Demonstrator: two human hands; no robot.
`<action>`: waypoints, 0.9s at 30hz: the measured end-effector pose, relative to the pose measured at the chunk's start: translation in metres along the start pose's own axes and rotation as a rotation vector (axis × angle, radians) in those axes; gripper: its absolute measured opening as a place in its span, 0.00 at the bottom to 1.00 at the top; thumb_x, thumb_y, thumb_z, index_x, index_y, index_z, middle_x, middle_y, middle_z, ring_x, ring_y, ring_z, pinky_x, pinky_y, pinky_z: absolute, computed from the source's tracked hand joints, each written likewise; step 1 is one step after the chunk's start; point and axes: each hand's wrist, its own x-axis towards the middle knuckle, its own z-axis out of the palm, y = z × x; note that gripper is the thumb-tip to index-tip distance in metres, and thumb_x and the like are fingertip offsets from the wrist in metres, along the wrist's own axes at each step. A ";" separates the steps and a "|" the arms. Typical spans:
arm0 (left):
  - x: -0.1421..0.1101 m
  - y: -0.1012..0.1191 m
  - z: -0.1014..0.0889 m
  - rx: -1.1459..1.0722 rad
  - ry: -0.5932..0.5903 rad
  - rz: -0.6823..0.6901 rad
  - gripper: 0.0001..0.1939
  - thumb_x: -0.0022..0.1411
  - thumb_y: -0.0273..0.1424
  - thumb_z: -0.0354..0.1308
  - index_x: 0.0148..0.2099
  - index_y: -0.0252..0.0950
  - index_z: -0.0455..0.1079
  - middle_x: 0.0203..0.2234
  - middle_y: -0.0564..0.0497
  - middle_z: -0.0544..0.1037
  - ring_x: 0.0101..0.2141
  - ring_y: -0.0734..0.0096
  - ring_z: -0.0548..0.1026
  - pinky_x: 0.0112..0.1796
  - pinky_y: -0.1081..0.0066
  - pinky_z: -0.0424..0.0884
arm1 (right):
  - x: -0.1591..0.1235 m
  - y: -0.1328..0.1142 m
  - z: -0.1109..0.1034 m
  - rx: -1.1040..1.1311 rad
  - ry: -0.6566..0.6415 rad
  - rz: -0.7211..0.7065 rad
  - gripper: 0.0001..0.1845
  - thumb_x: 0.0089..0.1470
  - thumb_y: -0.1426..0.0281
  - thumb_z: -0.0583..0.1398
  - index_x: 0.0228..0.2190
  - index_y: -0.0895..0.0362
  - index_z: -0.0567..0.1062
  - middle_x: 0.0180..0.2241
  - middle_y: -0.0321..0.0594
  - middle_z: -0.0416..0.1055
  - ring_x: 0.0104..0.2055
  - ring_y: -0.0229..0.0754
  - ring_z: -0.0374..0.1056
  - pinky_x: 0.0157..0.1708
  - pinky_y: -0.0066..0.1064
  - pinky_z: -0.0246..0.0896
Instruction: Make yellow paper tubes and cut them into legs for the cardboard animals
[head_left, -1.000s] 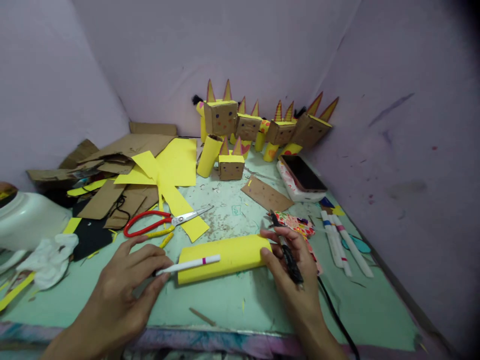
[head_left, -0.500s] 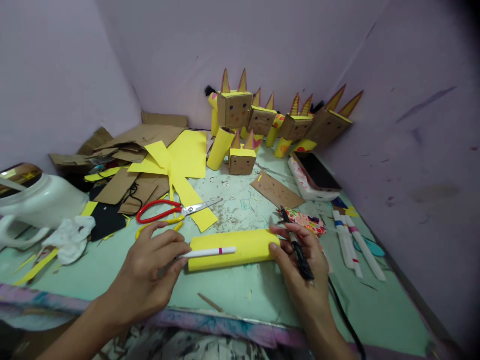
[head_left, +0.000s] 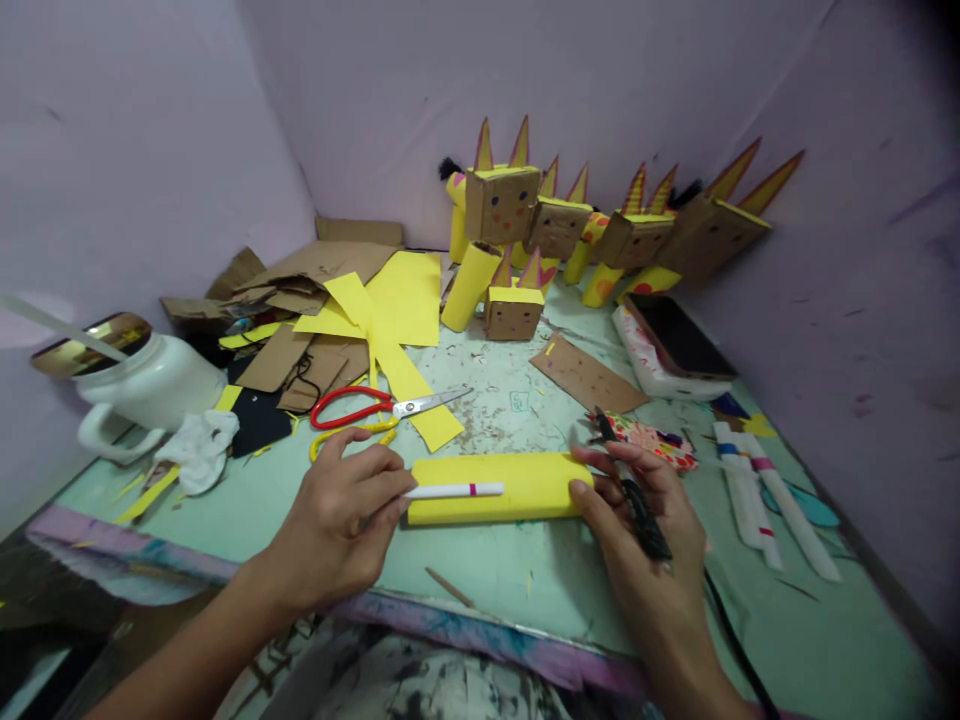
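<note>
My left hand [head_left: 345,515] pinches a slim white felt-tip marker [head_left: 457,491] with a pink band. The marker's free end points right and overlaps the front of a yellow paper-covered tube [head_left: 517,470]. That tube lies lengthwise near the table's front edge. Its right end sits between the thumb and fingers of my right hand [head_left: 645,510]. The same hand also holds a black pen [head_left: 637,505], slanting across the fingers with its tip up and left. Red-and-yellow-handled scissors [head_left: 390,407] lie just beyond my left hand.
Several cardboard box heads with yellow horns [head_left: 502,205] stand along the back wall. Yellow paper [head_left: 412,300] and cardboard scraps [head_left: 277,355] lie left, near a white mug [head_left: 154,385]. At right are a phone [head_left: 679,335], white markers [head_left: 791,500] and a black cable [head_left: 739,655].
The view has swung left, so the whole scene sits further right and more of the mug shows. Both hands keep their holds on the marker, pen and tube.
</note>
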 end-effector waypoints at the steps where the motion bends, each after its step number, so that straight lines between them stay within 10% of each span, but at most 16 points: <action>1: 0.000 0.000 0.000 -0.002 -0.006 -0.006 0.08 0.57 0.19 0.52 0.36 0.35 0.70 0.29 0.50 0.72 0.31 0.69 0.69 0.45 0.55 0.61 | 0.000 0.000 0.000 0.002 0.003 0.003 0.20 0.46 0.66 0.65 0.42 0.52 0.67 0.42 0.43 0.73 0.35 0.41 0.69 0.35 0.33 0.64; 18: 0.003 0.000 -0.003 0.005 -0.050 -0.003 0.09 0.58 0.20 0.52 0.37 0.35 0.71 0.30 0.50 0.73 0.32 0.68 0.70 0.45 0.56 0.62 | 0.001 0.001 0.002 0.012 0.007 -0.024 0.20 0.46 0.68 0.64 0.42 0.52 0.67 0.41 0.44 0.73 0.36 0.43 0.70 0.36 0.36 0.64; 27: 0.002 -0.002 -0.001 0.014 -0.043 0.018 0.09 0.58 0.19 0.53 0.39 0.37 0.69 0.31 0.51 0.73 0.33 0.69 0.70 0.46 0.56 0.61 | -0.014 -0.014 0.017 -0.294 0.044 -0.500 0.16 0.48 0.76 0.59 0.41 0.52 0.67 0.39 0.41 0.72 0.43 0.47 0.69 0.48 0.45 0.60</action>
